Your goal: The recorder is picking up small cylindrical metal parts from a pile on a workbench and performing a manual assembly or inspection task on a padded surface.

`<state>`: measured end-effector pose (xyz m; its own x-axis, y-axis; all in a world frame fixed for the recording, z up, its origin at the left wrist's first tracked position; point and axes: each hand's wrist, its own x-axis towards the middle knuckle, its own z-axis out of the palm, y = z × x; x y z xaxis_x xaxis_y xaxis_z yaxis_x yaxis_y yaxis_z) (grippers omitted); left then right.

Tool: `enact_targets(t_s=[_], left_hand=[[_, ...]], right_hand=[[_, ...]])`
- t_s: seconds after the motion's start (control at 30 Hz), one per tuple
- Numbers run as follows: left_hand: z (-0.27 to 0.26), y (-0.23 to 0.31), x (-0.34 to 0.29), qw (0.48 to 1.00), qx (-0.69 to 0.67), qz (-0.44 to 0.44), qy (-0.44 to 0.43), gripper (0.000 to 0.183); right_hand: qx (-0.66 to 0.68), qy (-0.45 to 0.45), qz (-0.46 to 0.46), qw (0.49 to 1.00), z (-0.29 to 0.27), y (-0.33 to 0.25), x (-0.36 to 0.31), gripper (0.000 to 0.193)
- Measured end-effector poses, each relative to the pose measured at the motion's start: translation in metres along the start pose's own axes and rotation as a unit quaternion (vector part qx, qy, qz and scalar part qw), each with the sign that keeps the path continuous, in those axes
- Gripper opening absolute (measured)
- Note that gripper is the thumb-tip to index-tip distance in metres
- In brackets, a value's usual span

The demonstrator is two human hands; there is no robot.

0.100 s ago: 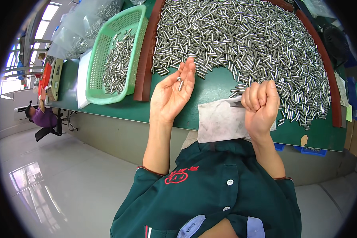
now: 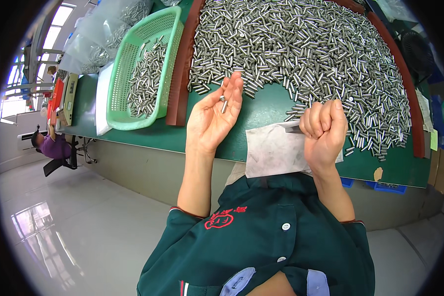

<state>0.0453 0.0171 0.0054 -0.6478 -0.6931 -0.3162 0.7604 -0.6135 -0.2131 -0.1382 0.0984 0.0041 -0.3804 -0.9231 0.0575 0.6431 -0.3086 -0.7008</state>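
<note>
My left hand (image 2: 213,116) is turned palm up at the near edge of the pile, fingers curled in. It holds a short metal pin (image 2: 224,106); a second shiny pin end shows by the thumb tip. My right hand (image 2: 325,130) is closed in a fist above a stained whitish cloth (image 2: 274,151). From its left side sticks out a dark grey flat piece (image 2: 293,129), mostly hidden by the fingers. Beyond both hands spreads a big heap of metal pins (image 2: 291,44) on the green tabletop (image 2: 266,106).
Red-brown rails (image 2: 177,93) border the heap on both sides. Left of it stands a light green basket (image 2: 112,106) partly filled with pins, beside clear bags of pins (image 2: 93,44). A black fan (image 2: 417,52) is at far right. A seated person (image 2: 54,147) works at far left.
</note>
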Motion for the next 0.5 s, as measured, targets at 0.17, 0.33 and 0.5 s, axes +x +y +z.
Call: enact_targets(t_s=[0.17, 0.33, 0.5], left_hand=[[-0.003, 0.003, 0.0, 0.819, 0.529, 0.222, 0.008, 0.012], [0.005, -0.029, 0.013, 0.259, 0.885, 0.356, 0.151, 0.028], [-0.007, -0.025, 0.022, 0.147, 0.911, 0.354, 0.15, 0.03]], right_hand=[[-0.001, 0.006, 0.001, 1.0, 0.0, 0.001, 0.0, 0.038], [-0.006, 0.005, -0.001, 1.0, -0.001, -0.001, 0.0, 0.039], [-0.005, 0.007, -0.002, 1.0, 0.001, 0.0, -0.001, 0.039]])
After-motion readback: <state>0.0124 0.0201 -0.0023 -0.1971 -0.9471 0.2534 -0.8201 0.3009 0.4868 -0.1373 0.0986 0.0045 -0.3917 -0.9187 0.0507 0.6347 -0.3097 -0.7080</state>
